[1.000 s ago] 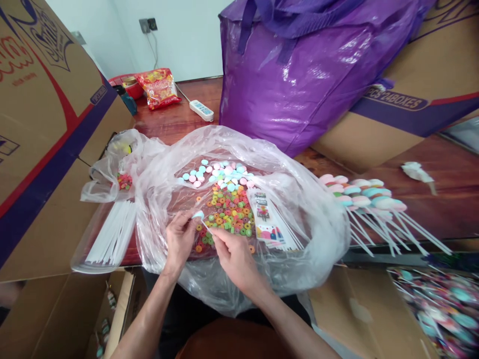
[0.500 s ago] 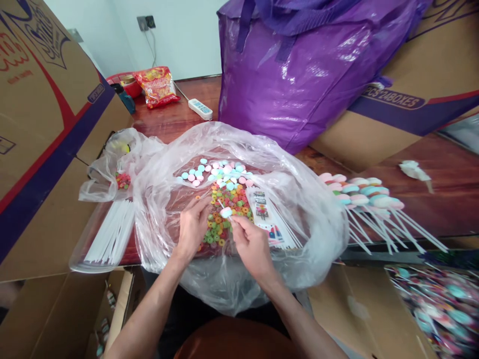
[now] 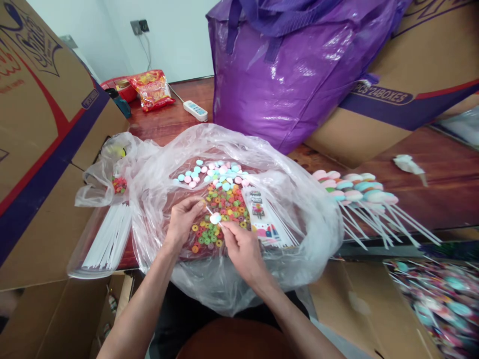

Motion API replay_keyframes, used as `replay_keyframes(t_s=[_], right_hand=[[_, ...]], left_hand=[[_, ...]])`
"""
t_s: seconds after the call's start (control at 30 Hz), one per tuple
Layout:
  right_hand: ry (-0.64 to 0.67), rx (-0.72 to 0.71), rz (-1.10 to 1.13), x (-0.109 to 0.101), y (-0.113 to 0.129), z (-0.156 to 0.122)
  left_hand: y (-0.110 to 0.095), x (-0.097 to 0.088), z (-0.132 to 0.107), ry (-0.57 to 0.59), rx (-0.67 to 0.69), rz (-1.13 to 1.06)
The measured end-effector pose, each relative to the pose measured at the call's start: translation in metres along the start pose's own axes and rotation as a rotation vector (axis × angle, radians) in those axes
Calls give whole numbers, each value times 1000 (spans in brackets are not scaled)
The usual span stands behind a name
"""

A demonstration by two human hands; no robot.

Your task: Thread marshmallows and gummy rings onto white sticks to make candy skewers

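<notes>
My right hand (image 3: pixel 245 252) pinches a thin white stick with a pink, white and blue marshmallow (image 3: pixel 215 218) threaded on it. The stick's bare tip points up and left, towards my left hand (image 3: pixel 183 219). Those left fingers are pinched around a small orange-yellow gummy ring (image 3: pixel 204 202), partly hidden, right by the tip. Below both hands, many loose gummy rings (image 3: pixel 215 234) in red, orange, yellow and green lie on a spread clear plastic bag (image 3: pixel 153 219). Behind them is a scatter of pastel marshmallows (image 3: pixel 220 174).
Finished marshmallow sticks (image 3: pixel 359 192) lie in a stack at the right. White sticks (image 3: pixel 108 234) fill a clear sleeve at the left; a printed packet (image 3: pixel 262 214) lies nearer. A purple bag (image 3: pixel 292 75) and cartons (image 3: pixel 41 134) surround the table; wrapped sweets (image 3: pixel 441 304) sit lower right.
Both hands have shifted slightly left and come closer together. The stick's tip has moved from open space to beside my left fingertips. The whole view has also slid a little.
</notes>
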State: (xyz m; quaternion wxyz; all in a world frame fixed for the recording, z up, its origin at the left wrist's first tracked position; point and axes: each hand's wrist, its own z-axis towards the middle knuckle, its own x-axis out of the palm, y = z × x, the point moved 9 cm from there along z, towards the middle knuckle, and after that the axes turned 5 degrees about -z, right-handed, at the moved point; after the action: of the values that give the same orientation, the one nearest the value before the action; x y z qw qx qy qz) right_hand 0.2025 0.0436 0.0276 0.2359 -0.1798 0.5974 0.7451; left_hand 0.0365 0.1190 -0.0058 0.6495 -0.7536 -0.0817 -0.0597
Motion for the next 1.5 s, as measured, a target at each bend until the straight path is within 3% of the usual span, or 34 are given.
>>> replay_keyframes(t_s=[0.1, 0.3, 0.53, 0.7, 0.9, 1.07, 1.33, 1.5], right_hand=[[17, -39, -2, 3, 7, 0], [21, -49, -19, 4, 9, -3], [12, -59, -39, 2, 13, -5], [23, -72, -65, 6, 11, -2], [34, -55, -122, 8, 7, -2], [-8, -99, -66, 7, 11, -3], [2, -124, -38, 11, 14, -4], [0, -145, -41, 13, 19, -3]], left_hand=[[0, -5, -7, -57, -17, -135], [-5, -12, -13, -93, 105, -113], [-14, -18, -20, -179, 256, 108], [-14, -13, -24, -148, 262, 188], [-25, -4, -32, -126, 406, 371], [-11, -17, -30, -234, 242, 106], [9, -20, -30, -202, 39, -154], [14, -8, -32, -137, -107, -258]])
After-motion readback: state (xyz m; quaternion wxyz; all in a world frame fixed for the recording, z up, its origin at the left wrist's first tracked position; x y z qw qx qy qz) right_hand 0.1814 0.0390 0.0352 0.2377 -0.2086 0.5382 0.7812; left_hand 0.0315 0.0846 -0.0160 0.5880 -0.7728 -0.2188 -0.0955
